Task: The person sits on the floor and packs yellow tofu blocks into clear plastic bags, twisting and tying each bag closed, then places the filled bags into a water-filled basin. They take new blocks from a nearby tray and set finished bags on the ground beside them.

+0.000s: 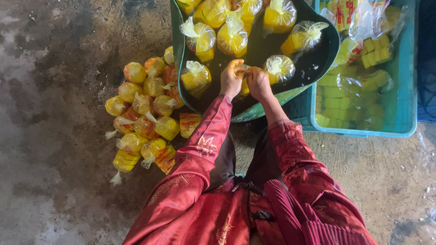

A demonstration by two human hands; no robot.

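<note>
My left hand (231, 78) and my right hand (258, 82) meet over a dark green basin (327, 54) and both grip one small clear bag of yellow pieces (245, 87), mostly hidden beneath them. Several tied clear bags of yellow pieces float in the basin's dark water, such as one bag (195, 78) left of my hands and another bag (279, 68) to their right. Red patterned sleeves cover both my arms.
A heap of tied yellow bags (144, 113) lies on the wet concrete floor left of the basin. A turquoise crate (404, 95) with loose yellow blocks in water stands at the right. A blue container edge (427, 59) shows far right.
</note>
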